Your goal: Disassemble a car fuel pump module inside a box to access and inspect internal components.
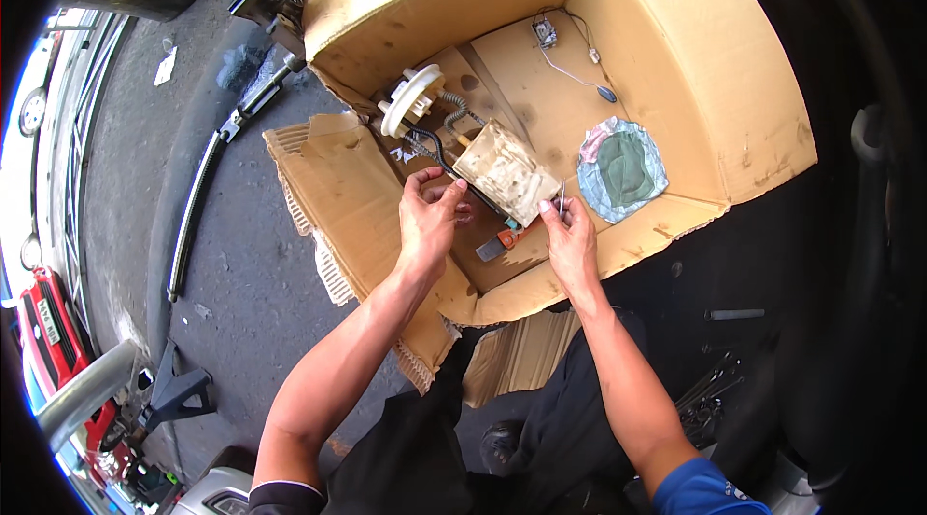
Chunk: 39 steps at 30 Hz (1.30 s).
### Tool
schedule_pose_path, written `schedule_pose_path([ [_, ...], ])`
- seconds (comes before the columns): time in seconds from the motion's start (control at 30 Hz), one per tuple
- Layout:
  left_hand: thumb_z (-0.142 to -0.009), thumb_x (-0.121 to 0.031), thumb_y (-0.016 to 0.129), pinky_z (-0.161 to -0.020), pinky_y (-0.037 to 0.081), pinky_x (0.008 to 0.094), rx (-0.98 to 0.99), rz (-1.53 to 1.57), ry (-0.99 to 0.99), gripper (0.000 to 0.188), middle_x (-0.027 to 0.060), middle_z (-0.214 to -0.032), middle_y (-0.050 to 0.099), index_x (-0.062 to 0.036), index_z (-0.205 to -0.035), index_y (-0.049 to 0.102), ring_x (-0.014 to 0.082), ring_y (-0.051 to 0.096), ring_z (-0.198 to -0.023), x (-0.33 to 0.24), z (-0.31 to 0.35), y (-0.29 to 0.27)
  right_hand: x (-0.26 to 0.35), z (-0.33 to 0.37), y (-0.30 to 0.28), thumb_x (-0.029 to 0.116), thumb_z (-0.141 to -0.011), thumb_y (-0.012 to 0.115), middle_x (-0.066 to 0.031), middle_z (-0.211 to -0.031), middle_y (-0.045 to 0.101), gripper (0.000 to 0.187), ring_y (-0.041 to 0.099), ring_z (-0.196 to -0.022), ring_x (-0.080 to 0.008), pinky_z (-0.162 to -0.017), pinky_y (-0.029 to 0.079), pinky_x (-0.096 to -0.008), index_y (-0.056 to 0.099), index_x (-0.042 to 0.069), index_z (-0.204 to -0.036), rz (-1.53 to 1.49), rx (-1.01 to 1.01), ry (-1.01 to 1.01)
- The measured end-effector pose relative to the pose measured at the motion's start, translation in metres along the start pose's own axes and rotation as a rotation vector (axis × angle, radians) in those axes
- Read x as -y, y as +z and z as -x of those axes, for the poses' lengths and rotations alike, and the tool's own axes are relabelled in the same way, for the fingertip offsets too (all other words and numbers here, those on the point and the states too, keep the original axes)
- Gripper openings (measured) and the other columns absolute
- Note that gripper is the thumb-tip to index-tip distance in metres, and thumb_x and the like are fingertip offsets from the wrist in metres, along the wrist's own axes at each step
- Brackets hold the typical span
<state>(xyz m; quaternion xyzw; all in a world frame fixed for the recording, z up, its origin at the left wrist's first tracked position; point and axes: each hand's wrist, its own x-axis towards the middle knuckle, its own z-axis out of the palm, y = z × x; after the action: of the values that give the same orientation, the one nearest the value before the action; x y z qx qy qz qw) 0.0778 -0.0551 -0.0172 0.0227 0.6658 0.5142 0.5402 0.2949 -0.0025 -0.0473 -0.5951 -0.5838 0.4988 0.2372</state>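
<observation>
A fuel pump module lies in an open cardboard box (666, 61). It has a dirty off-white housing (507, 172), a round white flange (412, 100), a ribbed grey hose (454, 111) and dark wiring. My left hand (431, 216) pinches the housing's left edge, where a black tube runs. At the housing's near right corner, my right hand (572, 243) closes thumb and fingers on a thin metal piece (563, 194), whose kind I cannot make out. Just below the housing lies an orange and grey piece (500, 244).
In the box are a crumpled bluish wrapper with a green pad (623, 170) and a small sensor with a wire and dark float (547, 32). Left on the floor lies a long bar tool (214, 153); a black stand (177, 389) is nearer. Several wrenches (710, 389) lie at right.
</observation>
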Motion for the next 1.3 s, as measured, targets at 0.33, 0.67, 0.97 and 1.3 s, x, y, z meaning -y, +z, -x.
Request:
schedule_pose_path([
  [0.33, -0.098, -0.030, 0.086, -0.075, 0.062, 0.0307, -0.097, -0.304, 0.236, 0.047, 0.0087, -0.099, 0.075, 0.0060, -0.121, 0.069, 0.0146, 0.071, -0.085, -0.001, -0.022, -0.003, 0.037, 0.032, 0.028, 0.015, -0.097, 0.083, -0.0126, -0.104, 0.075, 0.033, 0.077, -0.086, -0.0233, -0.071, 0.060, -0.0375, 0.062, 0.003, -0.121, 0.338, 0.040, -0.438],
  [0.67, -0.099, -0.023, 0.082, -0.077, 0.064, 0.0335, -0.143, -0.263, 0.235, 0.041, 0.0102, -0.105, 0.075, 0.0077, -0.124, 0.070, 0.0161, 0.072, -0.091, 0.005, -0.026, -0.006, 0.050, 0.023, 0.034, 0.019, -0.101, 0.072, -0.0145, -0.102, 0.068, 0.022, 0.075, -0.078, -0.0371, -0.063, 0.061, -0.0467, 0.061, 0.006, -0.116, 0.736, 0.029, -0.595],
  [0.97, -0.096, -0.016, 0.077, -0.077, 0.062, 0.0325, -0.176, -0.308, 0.245, 0.038, 0.0106, -0.105, 0.075, 0.0086, -0.124, 0.070, 0.0163, 0.072, -0.089, 0.010, -0.038, -0.010, 0.052, 0.012, 0.033, 0.027, -0.106, 0.067, -0.0181, -0.104, 0.062, 0.025, 0.069, -0.086, -0.0444, -0.071, 0.057, -0.0519, 0.064, 0.002, -0.107, 0.416, 0.161, -0.566],
  [1.3, -0.100, -0.016, 0.075, -0.086, 0.059, 0.0306, -0.062, -0.153, 0.175, 0.038, 0.0108, -0.104, 0.075, 0.0101, -0.126, 0.066, 0.0156, 0.071, -0.090, 0.014, -0.041, -0.015, 0.054, 0.001, 0.024, 0.029, -0.106, 0.068, -0.0209, -0.103, 0.064, 0.033, 0.067, -0.092, -0.0449, -0.079, 0.054, -0.0489, 0.067, -0.004, -0.109, 0.227, 0.249, -0.462],
])
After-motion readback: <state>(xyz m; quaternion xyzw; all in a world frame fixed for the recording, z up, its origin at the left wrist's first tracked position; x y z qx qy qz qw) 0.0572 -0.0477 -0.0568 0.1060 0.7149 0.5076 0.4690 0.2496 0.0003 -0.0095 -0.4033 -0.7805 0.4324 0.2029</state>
